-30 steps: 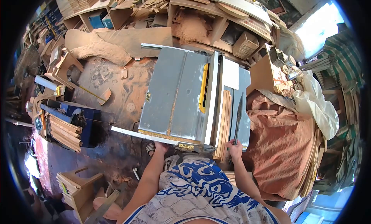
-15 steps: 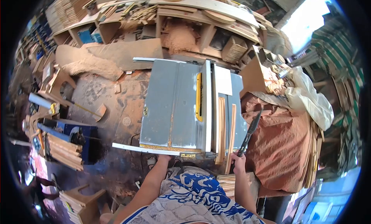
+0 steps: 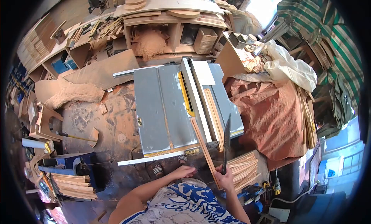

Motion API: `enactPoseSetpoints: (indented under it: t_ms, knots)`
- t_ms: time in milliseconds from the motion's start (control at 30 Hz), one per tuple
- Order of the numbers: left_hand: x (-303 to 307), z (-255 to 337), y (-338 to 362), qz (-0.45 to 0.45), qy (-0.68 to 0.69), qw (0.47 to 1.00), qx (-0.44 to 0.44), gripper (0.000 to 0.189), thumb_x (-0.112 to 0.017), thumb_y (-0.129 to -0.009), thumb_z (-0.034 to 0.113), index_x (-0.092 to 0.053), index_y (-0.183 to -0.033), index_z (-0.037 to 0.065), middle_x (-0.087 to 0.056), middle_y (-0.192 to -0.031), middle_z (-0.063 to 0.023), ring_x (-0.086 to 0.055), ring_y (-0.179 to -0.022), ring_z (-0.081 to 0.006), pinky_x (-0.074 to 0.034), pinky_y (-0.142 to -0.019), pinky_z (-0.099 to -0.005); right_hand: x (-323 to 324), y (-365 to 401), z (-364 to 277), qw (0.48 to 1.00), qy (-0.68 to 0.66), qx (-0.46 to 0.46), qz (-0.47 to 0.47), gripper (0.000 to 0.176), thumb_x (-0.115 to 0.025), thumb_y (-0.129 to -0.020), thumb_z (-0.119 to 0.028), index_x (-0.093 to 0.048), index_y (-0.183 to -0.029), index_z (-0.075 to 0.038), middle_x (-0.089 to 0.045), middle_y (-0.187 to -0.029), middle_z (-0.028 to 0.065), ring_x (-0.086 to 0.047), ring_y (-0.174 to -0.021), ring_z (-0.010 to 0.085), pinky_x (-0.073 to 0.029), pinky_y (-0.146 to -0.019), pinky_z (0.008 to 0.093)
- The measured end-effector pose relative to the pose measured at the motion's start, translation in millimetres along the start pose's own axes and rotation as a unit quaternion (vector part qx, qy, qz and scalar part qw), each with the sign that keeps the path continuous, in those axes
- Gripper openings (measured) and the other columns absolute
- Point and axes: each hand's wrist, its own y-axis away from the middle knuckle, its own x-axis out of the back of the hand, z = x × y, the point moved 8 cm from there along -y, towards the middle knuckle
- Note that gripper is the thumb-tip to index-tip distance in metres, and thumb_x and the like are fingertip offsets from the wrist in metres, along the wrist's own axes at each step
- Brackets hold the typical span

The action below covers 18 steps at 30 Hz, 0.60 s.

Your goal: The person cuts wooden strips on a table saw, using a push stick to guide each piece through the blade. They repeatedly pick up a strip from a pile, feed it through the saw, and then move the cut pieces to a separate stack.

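A grey table saw (image 3: 162,108) with a yellow blade insert (image 3: 185,93) and a long fence (image 3: 195,100) stands in front of me. Several thin wooden strips (image 3: 214,112) lie on its top, right of the fence. My right hand (image 3: 225,178) is below the saw's front right corner. It grips one long wooden strip (image 3: 201,141), which slants up over the table, together with a dark pointed tool (image 3: 226,141) held upright. My left hand (image 3: 183,172) hovers just under the front rail (image 3: 154,157), fingers loosely spread and holding nothing.
A stack of wooden strips (image 3: 243,168) lies right of my right hand. A brown cloth covers a pile (image 3: 274,116) beside the saw, with a white sack (image 3: 290,67) behind it. Shelves of offcuts and sawdust (image 3: 150,42) fill the back. A blue machine (image 3: 73,164) sits at the left.
My right hand lifted one strip off the table and swung it, with the dark tool, toward the fence's front end. My left hand came off the front rail. My view turned right.
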Motion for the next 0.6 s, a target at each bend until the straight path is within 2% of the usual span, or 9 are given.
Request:
enactPoseSetpoints:
  t_ms: [33,100,200,300,367,467,500,533,600]
  knots:
    - [-19.4,57.9,19.3,0.012,-0.020,0.995,-0.093,0.047,-0.059,-0.109,0.043,-0.061,-0.143,0.011,-0.070,-0.113,-0.0010,-0.068,-0.095,-0.0092,-0.057,-0.074,-0.0298,-6.7,13.8,11.0,1.000,-0.005,-0.008,0.005,0.030,-0.078,-0.085,0.005,-0.056,-0.101,-0.007,-0.062,-0.091,-0.0019,-0.058,-0.083,0.0080,-0.049,-0.076,0.0239]
    - [-23.1,117.9,34.6,0.102,0.073,0.981,-0.147,0.041,-0.066,-0.106,0.039,-0.067,-0.132,0.007,-0.072,-0.115,-0.0030,-0.068,-0.096,-0.0104,-0.056,-0.074,-0.0290,-22.1,27.4,25.5,1.000,0.015,-0.001,0.000,0.027,-0.078,-0.086,0.002,-0.058,-0.102,-0.007,-0.062,-0.090,-0.0018,-0.057,-0.082,0.0077,-0.049,-0.076,0.0242]
    - [-4.3,125.4,12.9,0.155,0.051,0.980,-0.117,0.040,-0.067,-0.106,0.037,-0.066,-0.132,0.006,-0.074,-0.112,-0.0034,-0.069,-0.093,-0.0116,-0.057,-0.076,-0.0292,-39.0,48.8,8.7,0.998,0.048,0.016,0.028,0.019,-0.077,-0.087,-0.003,-0.061,-0.097,-0.006,-0.063,-0.087,-0.0010,-0.056,-0.078,0.0074,-0.049,-0.073,0.0255]
    - [-10.4,135.6,8.0,0.091,0.097,0.982,-0.131,0.038,-0.058,-0.110,0.032,-0.060,-0.138,0.005,-0.075,-0.108,-0.0050,-0.073,-0.096,-0.0167,-0.060,-0.083,-0.0324,-23.9,62.9,28.2,0.998,0.045,0.022,0.046,0.020,-0.079,-0.087,-0.006,-0.060,-0.094,-0.006,-0.061,-0.084,-0.0025,-0.053,-0.076,0.0064,-0.047,-0.069,0.0251]
    - [-11.7,144.8,11.3,0.078,0.127,0.979,-0.139,0.039,-0.058,-0.110,0.030,-0.058,-0.141,0.005,-0.074,-0.116,-0.0084,-0.073,-0.105,-0.0190,-0.060,-0.088,-0.0339,-4.7,73.6,71.7,0.998,0.037,-0.056,-0.004,0.022,-0.080,-0.087,-0.006,-0.059,-0.094,-0.007,-0.061,-0.083,-0.0023,-0.054,-0.074,0.0075,-0.047,-0.069,0.0250]
    - [-7.3,133.5,-0.9,0.049,0.224,0.966,-0.120,0.043,-0.060,-0.109,0.025,-0.053,-0.146,0.005,-0.066,-0.137,-0.0103,-0.071,-0.115,-0.0232,-0.059,-0.095,-0.0381,4.5,88.1,88.5,0.998,0.058,-0.019,0.019,0.023,-0.081,-0.086,-0.008,-0.060,-0.093,-0.006,-0.059,-0.077,-0.0027,-0.053,-0.068,0.0089,-0.047,-0.064,0.0274]
    - [-3.2,124.3,-12.9,0.047,0.221,0.967,-0.118,0.043,-0.060,-0.109,0.025,-0.053,-0.146,0.005,-0.066,-0.137,-0.0103,-0.071,-0.115,-0.0232,-0.059,-0.095,-0.0381,6.3,90.9,86.9,0.997,0.063,0.021,0.042,0.024,-0.082,-0.086,-0.010,-0.060,-0.094,-0.006,-0.058,-0.076,-0.0020,-0.052,-0.068,0.0092,-0.046,-0.064,0.0284]
    - [12.7,121.4,-22.7,0.133,0.091,0.974,-0.162,0.046,-0.064,-0.105,0.023,-0.053,-0.146,0.005,-0.064,-0.139,-0.0108,-0.069,-0.119,-0.0263,-0.057,-0.099,-0.0394,-0.1,92.2,82.3,0.997,0.061,0.020,0.045,0.024,-0.082,-0.086,-0.010,-0.060,-0.094,-0.006,-0.058,-0.076,-0.0020,-0.052,-0.068,0.0092,-0.046,-0.064,0.0284]
    - [14.3,140.5,-11.3,0.213,-0.043,0.955,-0.202,0.050,-0.068,-0.101,0.021,-0.053,-0.147,0.005,-0.063,-0.142,-0.0114,-0.066,-0.124,-0.0294,-0.056,-0.104,-0.0407,-4.5,96.7,64.6,0.969,0.174,-0.037,0.170,0.027,-0.083,-0.086,-0.019,-0.064,-0.099,-0.006,-0.062,-0.081,0.0051,-0.059,-0.073,0.0173,-0.050,-0.068,0.0361]
